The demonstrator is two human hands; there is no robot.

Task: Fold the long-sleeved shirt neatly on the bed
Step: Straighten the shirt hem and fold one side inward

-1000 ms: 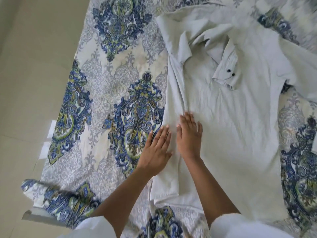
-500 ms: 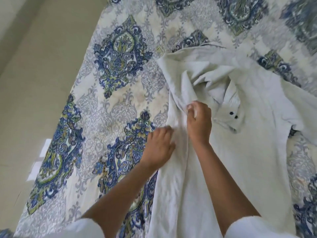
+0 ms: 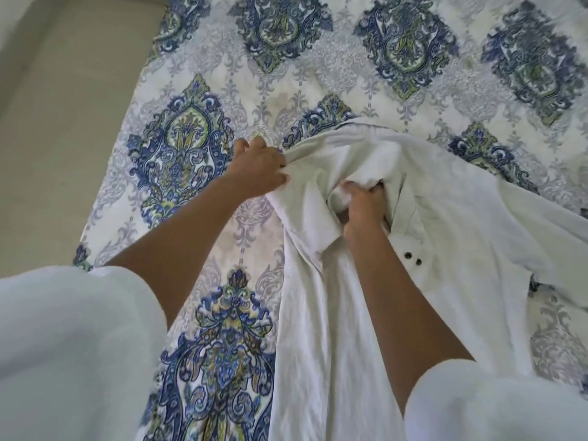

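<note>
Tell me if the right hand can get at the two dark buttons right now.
Probably yes: the buttons lie uncovered beside the wrist of the right hand, but it grips bunched shirt fabric and must release first.

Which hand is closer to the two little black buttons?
The right hand. It grips bunched cloth of the shirt just above and left of the buttons in the picture. The left hand grips the shirt's far-left edge, much farther from them.
</note>
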